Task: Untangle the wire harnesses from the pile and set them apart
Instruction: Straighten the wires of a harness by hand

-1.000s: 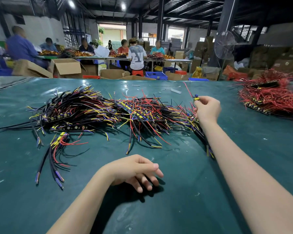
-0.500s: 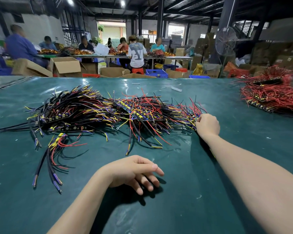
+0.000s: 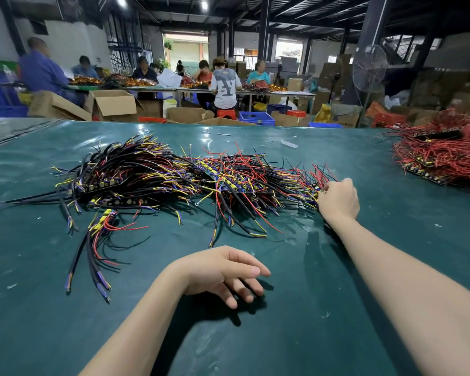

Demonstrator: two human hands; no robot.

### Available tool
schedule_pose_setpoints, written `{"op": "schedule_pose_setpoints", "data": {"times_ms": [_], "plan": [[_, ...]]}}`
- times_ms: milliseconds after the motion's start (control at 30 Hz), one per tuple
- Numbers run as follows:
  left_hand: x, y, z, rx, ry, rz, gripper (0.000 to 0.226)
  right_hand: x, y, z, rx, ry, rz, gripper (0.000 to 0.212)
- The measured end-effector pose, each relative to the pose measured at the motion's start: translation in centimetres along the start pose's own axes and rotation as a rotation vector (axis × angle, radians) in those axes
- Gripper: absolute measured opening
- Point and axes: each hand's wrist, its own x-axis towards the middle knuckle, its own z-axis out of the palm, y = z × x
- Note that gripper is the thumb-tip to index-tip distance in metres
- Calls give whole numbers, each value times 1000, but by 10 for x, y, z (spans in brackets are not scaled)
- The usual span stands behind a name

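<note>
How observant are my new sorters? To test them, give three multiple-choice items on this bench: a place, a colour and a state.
1. Where does the right hand grip?
A. the right end of the mixed harness pile
B. its left end
C. nowhere

2. The table cover is:
A. white
B. orange
C. dark green

3. The left hand:
A. grips a harness
B. rests open on the cover
C. is raised in the air

Key: 1A, its fingers curl onto wires there; 2C, green shows all around the piles; 3B, its relaxed fingers hold nothing.

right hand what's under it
The right end of the wire pile runs beneath the right hand and wrist, on the green table. Its fingers curl into them; exactly which they grip is covered.
</note>
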Motion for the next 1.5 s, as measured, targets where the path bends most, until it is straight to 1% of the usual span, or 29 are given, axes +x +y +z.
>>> {"op": "schedule_pose_setpoints", "data": {"times_ms": [100,133,167,200,233,300,333,367,400,433,467,500,533,567,633,733,800,833,900,933,1000,1033,1067,1133,1200,1267,1367,1433,1500], "plan": [[0,-1,-2,-16,2,-7,16,-33,-23,0,315,75,70,21],[-1,0,-2,-5,31,10,16,-49,-30,4,384,70,59,20],[-2,0,-3,22,104,48,16,-66,-37,9,437,52,34,20],[-2,0,-6,75,242,116,17,-81,-42,13,478,24,5,20],[-3,0,-11,147,453,199,19,-94,-47,16,501,-10,-20,20],[-10,-3,-26,404,1043,360,21,-105,-54,18,526,-62,-53,19],[-15,-8,-35,591,1318,363,22,-107,-56,18,542,-86,-66,20],[-20,-14,-44,741,1515,302,27,-107,-55,18,546,-119,-74,20],[-26,-20,-54,808,1608,155,34,-108,-54,18,538,-162,-73,20],[-31,-25,-60,792,1606,-43,40,-108,-52,19,527,-203,-66,20],[-35,-30,-64,757,1546,-253,43,-109,-51,18,525,-228,-62,20],[-37,-33,-65,753,1469,-414,41,-110,-50,18,532,-233,-65,20],[-36,-35,-67,780,1404,-494,39,-110,-49,18,543,-224,-71,20],[-35,-36,-69,814,1372,-504,35,-111,-49,17,553,-206,-81,21],[-32,-36,-73,831,1358,-418,30,-112,-51,14,566,-172,-123,22],[-33,-37,-79,799,1334,-291,25,-120,-56,11,605,-128,-246,19],[-37,-32,-77,748,1364,-141,24,-125,-61,9,646,-105,-339,18],[-37,-27,-72,743,1386,-39,24,-127,-63,8,655,-125,-387,19],[-34,-15,-57,750,1362,180,21,-132,-69,9,684,-277,-419,20],[-31,-9,-47,745,1285,290,18,-134,-72,9,736,-408,-380,20],[-24,1,-22,723,1018,458,15,-138,-78,8,901,-686,-241,15],[-21,4,-10,716,882,500,19,-137,-79,7,971,-778,-173,12],[-17,5,0,718,772,517,22,-135,-78,6,1013,-832,-122,11],[-8,4,13,748,629,496,22,-131,-77,4,1034,-875,-66,11],[-3,1,19,685,538,457,23,-129,-78,4,904,-833,-92,12],[-1,-1,19,527,492,426,23,-129,-80,6,659,-762,-188,24],[-1,-1,18,382,428,401,22,-131,-85,8,392,-737,-365,27],[-1,-2,18,323,383,381,18,-131,-86,6,354,-721,-423,23],[-1,-3,16,265,385,359,13,-129,-83,6,420,-739,-423,12]]}}
